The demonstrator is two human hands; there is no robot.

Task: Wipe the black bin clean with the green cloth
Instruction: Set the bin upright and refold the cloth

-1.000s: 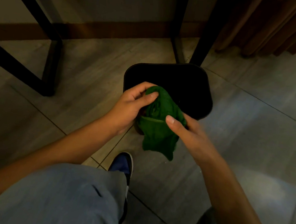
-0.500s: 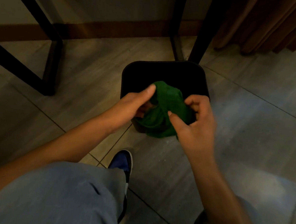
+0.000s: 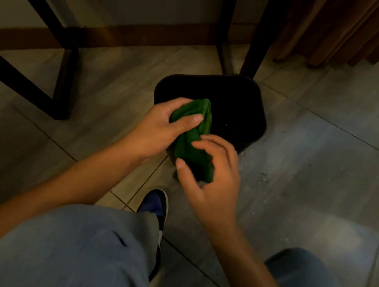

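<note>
A black bin with rounded corners stands open on the tiled floor, its inside dark. A bunched green cloth hangs over the bin's near left rim. My left hand grips the cloth's upper part with thumb and fingers. My right hand holds the cloth's lower end, fingers curled around it just in front of the bin. The bin's near rim is partly hidden by both hands and the cloth.
Black metal table legs stand to the left, and another pair rises right behind the bin. A brown curtain hangs at the back right. My blue shoe and grey trouser legs are below.
The cloth has been gathered into a longer, narrower bundle. My right hand dropped lower and nearer to me, and my left hand closed over the cloth's top.
</note>
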